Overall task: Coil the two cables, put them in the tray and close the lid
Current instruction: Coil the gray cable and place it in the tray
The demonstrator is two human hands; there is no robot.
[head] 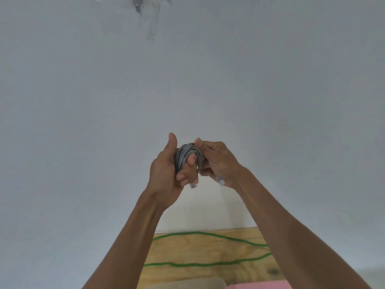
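- The left hand (166, 170) grips the coiled grey cable (187, 156) in front of the pale wall (83, 101); its fingers (188, 176) curl through the coil, thumb upright.
- The right hand (216, 161) pinches the coil at its 3 o'clock side.
- Two clear connectors (193, 185) hang at the coil's 6 o'clock.
- The green cable (200, 264) lies uncoiled on the wooden desk (208, 249), at 6 o'clock from the hands.
- A pink object (258, 285) lies at the bottom edge of the view.
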